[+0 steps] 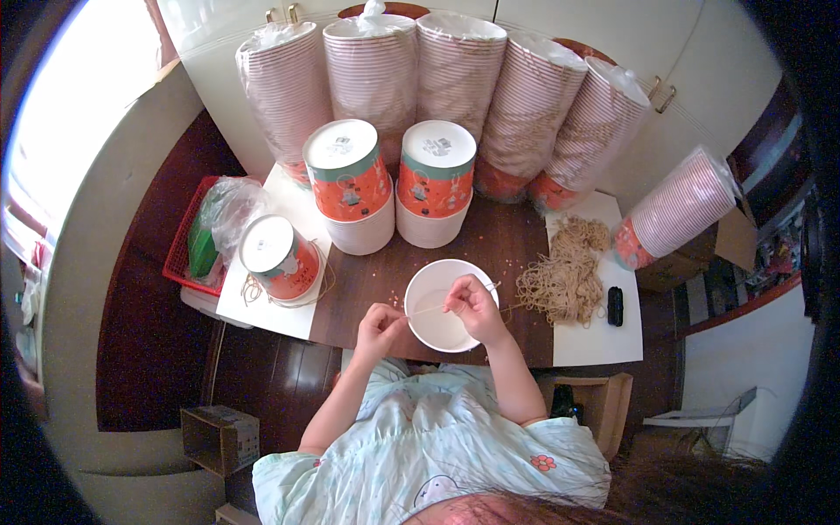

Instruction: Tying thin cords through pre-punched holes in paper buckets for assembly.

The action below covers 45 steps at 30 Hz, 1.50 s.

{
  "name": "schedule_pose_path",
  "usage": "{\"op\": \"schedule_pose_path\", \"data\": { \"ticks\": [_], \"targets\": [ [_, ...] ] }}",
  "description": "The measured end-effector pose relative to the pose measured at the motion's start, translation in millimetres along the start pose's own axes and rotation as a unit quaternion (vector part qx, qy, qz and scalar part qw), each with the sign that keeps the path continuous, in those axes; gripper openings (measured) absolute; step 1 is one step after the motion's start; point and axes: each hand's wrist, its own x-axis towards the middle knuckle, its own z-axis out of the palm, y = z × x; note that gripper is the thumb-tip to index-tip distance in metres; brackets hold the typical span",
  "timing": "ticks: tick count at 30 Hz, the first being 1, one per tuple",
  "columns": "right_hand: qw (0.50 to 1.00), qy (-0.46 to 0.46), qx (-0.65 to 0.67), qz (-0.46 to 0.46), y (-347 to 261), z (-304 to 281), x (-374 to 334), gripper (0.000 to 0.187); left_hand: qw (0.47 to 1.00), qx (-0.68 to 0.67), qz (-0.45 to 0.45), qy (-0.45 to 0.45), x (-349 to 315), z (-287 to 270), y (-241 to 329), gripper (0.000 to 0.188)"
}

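A thin tan string (426,311) runs between my two hands above the mouth of a white paper bucket (422,284). My left hand (381,331) is closed in a pinch on the string at the bucket's left rim. Over the right side of the bucket, my right hand (473,309) pinches the string too, and an end sticks out past its fingers. The bucket stands upright at the table's near edge. To the right lies a tangled heap of tan strings (567,269).
On the brown-and-white table (516,337), two stacks of upside-down red-and-green buckets (353,188) (436,185) stand ahead. Tall plastic-wrapped bucket stacks (461,83) line the back. An upside-down bucket (297,271) sits left, near a red basket (185,234). A small black object (615,306) lies right.
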Motion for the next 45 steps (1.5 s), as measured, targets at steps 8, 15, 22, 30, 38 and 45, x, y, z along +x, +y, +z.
{"op": "schedule_pose_path", "data": {
  "ticks": [8, 15, 22, 30, 38, 45],
  "targets": [
    [0.999, -0.031, -0.029, 0.022, -4.2, 5.6, -0.1, 0.011, 0.996, -0.073, -0.051, 0.026, -3.0, 6.4, 5.1, 0.008],
    [0.999, -0.024, -0.025, 0.010, -9.1, 5.3, 2.4, 0.011, 0.989, -0.122, -0.069, 0.038, -5.5, 5.7, 1.8, 0.008],
    [0.999, 0.000, -0.011, -0.030, -8.6, -0.8, 1.6, 0.010, 0.984, -0.161, -0.065, 0.037, -8.3, 11.4, -8.6, 0.007],
    [0.997, -0.037, -0.066, -0.017, -20.3, 0.5, -6.1, 0.008, 0.979, -0.166, -0.115, 0.026, -6.6, 12.5, 2.2, 0.009],
    [0.959, -0.104, -0.264, -0.019, -43.6, 21.2, -11.5, 0.009, 0.963, -0.069, -0.224, -0.132, 30.3, -1.7, 20.3, 0.018],
    [0.930, -0.158, -0.316, -0.101, -60.1, 44.0, -15.7, 0.012, 0.984, -0.058, -0.112, -0.129, 25.3, -23.3, 42.1, 0.012]
  ]
}}
